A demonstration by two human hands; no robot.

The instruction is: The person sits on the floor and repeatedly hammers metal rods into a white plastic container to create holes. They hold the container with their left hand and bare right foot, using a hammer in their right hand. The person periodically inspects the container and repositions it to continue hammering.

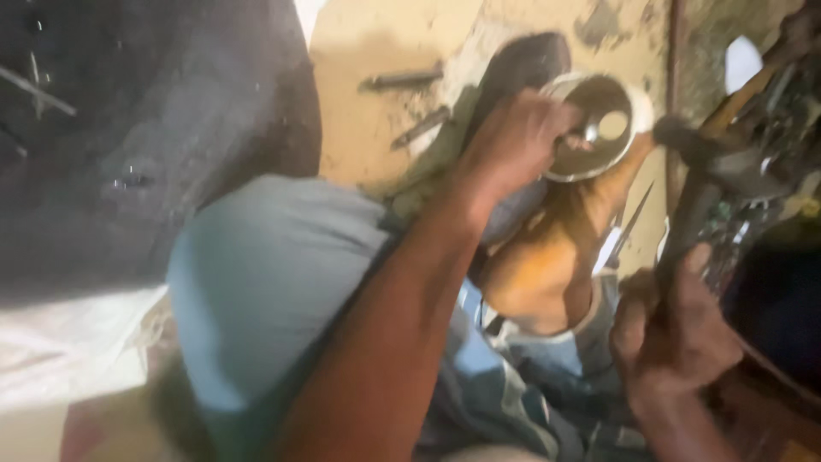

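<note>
Your left hand grips the round, shiny metal cup-shaped part by its near rim: the fingers are curled over the edge and clenched on it, with the open bowl turned up towards you. The part sits above your bent knee, just beyond your fingertips.

Your right hand is closed in a fist around the dark handle of a hammer. The dark hammer head stands just beside the far rim of the metal part, on the side away from your left fingers. The frame is blurred, and contact between head and rim cannot be confirmed.

Judgement: the step in hand appears to be striking or tapping the rim of the part while the other hand steadies it.

The next move calls for a firm hold on the rim and a short, controlled blow. Your left fingers lie close to the strike point; a glancing hit could catch them.

Two dark metal rods lie on the sandy floor, well beyond your left hand.
</note>
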